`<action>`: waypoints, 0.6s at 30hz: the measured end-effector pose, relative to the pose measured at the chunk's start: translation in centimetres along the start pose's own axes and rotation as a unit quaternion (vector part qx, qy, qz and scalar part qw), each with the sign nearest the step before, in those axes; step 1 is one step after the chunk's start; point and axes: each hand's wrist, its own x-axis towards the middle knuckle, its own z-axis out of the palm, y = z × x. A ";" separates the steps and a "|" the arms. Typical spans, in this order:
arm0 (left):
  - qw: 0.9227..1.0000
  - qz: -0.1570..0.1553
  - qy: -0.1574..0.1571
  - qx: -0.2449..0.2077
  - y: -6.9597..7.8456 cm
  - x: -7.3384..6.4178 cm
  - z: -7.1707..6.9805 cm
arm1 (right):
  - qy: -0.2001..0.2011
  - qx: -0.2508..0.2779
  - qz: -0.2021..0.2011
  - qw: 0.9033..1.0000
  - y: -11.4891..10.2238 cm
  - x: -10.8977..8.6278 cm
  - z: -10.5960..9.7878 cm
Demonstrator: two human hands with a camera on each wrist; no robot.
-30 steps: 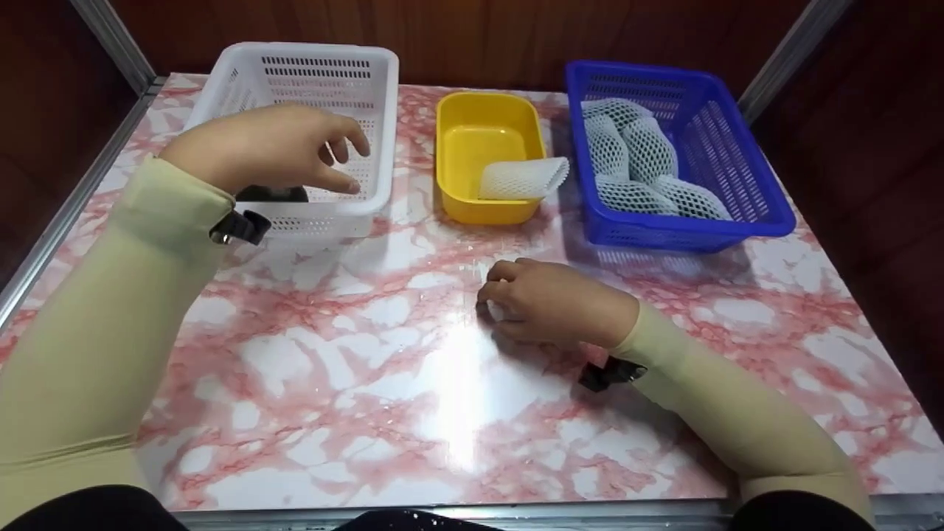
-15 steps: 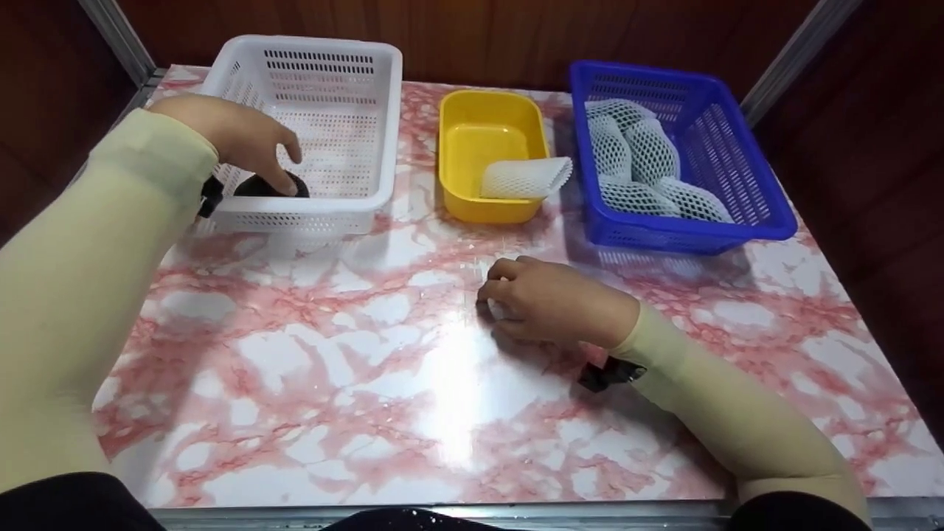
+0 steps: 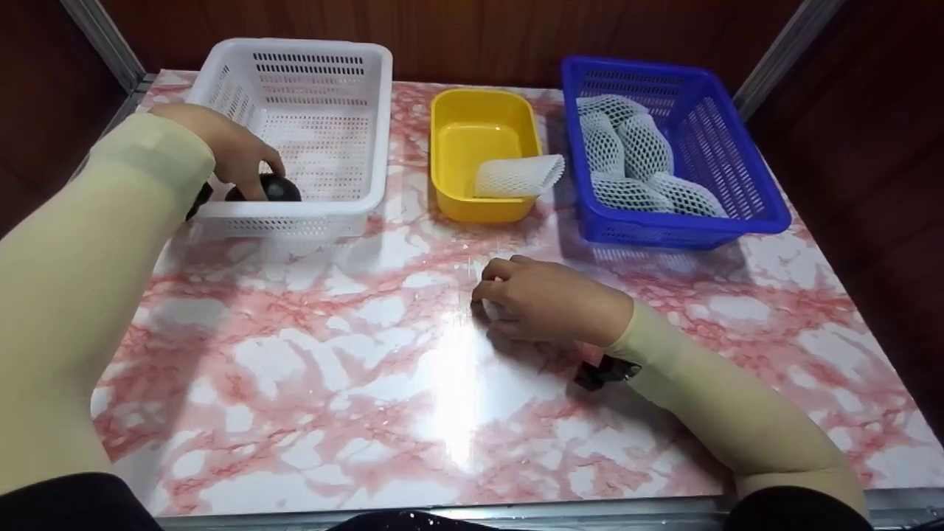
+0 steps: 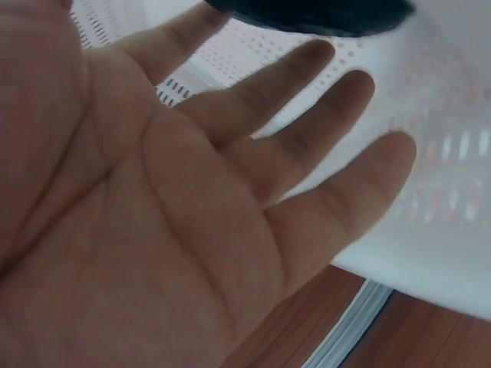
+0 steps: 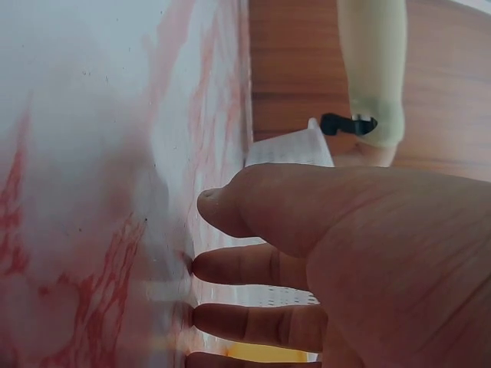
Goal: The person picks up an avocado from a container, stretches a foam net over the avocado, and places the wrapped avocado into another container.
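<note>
A dark, nearly black rounded fruit point(image 3: 282, 189) lies in the near left corner of the white basket point(image 3: 377, 147). My left hand point(image 3: 234, 147) reaches down over it, thumb across its near side in the head view. In the left wrist view the dark fruit point(image 4: 314, 14) shows at the top edge, by a fingertip; the other fingers are spread nearly straight, away from it. My right hand point(image 3: 553, 301) rests on the table with fingers loosely bent, fingertips point(image 5: 207, 266) at the surface and nothing in the palm.
A yellow tub point(image 3: 487, 210) stands at mid-back, with a white foam net sleeve point(image 3: 516, 177) leaning over its near right corner. To its right, a blue basket point(image 3: 682, 227) holds several net-wrapped pieces point(image 3: 645, 147). Pink-and-white marbled table point(image 3: 332, 383); wooden panels surround it.
My left hand has moved left and down into the white basket, reaching the dark fruit, which now looks tilted or shifted slightly. The right hand has stayed still.
</note>
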 end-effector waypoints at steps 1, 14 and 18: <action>1.000 0.000 -0.007 -0.013 0.0 -0.1 0.0 | 0.000 0.002 0.001 1.000 0.0 0.0 0.0; 1.000 -0.003 -0.007 0.015 1.7 1.1 -0.8 | -0.001 0.004 0.004 1.000 0.1 0.0 0.3; 0.999 0.006 -0.010 0.035 1.7 1.2 -1.0 | -0.005 0.001 0.000 1.000 0.1 0.2 0.1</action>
